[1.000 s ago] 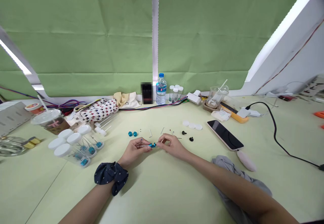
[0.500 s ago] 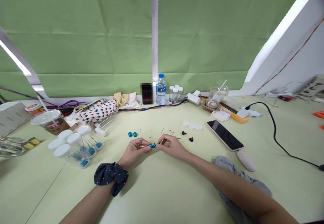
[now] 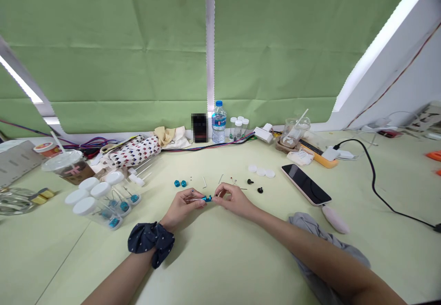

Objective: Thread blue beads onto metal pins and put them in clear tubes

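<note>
My left hand (image 3: 186, 204) is closed around a small blue metal part (image 3: 206, 199) with thin metal rods running back under the fingers. At the part's right end, my right hand (image 3: 232, 198) pinches with thumb and forefinger. Whatever sits between those right fingertips is too small to make out. Beyond my left hand lie two round blue knobs (image 3: 180, 183) and a small hex key (image 3: 204, 182). Past my right hand are a thin metal pin (image 3: 221, 178), some tiny parts, and two black thumbscrew-like pieces, one being a black piece (image 3: 260, 190).
Several white-capped clear jars (image 3: 86, 206) holding blue parts stand at left, near a drink cup (image 3: 70, 165). White discs (image 3: 261, 172), a phone (image 3: 306, 184) and grey cloth (image 3: 330, 240) lie to the right. A water bottle (image 3: 218, 123) stands at the back.
</note>
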`<state>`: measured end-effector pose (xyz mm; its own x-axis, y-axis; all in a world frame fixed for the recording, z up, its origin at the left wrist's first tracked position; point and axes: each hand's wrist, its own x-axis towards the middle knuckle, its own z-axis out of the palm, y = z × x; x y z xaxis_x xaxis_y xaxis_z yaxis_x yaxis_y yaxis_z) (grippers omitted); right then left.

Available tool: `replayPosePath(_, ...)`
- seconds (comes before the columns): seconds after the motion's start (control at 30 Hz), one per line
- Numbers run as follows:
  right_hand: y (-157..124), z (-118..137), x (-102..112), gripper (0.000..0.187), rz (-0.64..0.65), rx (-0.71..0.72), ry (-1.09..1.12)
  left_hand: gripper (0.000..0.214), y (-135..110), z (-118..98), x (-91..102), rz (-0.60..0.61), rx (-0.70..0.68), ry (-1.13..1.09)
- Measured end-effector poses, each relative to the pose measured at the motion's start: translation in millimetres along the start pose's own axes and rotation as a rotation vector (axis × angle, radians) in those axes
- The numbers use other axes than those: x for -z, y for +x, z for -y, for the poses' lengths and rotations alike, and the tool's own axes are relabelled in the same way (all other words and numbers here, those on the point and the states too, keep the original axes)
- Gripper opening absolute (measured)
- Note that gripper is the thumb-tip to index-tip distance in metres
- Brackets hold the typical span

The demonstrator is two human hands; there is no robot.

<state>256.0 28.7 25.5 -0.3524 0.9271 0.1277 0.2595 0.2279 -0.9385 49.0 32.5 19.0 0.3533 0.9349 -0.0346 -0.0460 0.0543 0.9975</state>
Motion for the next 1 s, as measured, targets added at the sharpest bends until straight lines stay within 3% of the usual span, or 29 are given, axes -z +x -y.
replayPosePath(0.3, 1.7, -3.8, -1.8, 0.03, -0.007, 0.008, -0.026, 0.022, -0.8, -0.9, 0.2, 0.012, -0.008, 0.009)
replayPosePath(1.0, -0.8, -0.4, -1.8, 0.021, -0.03, 0.061, -0.032, 0.027, -4.7, -4.3, -2.8, -0.002, -0.012, -0.022)
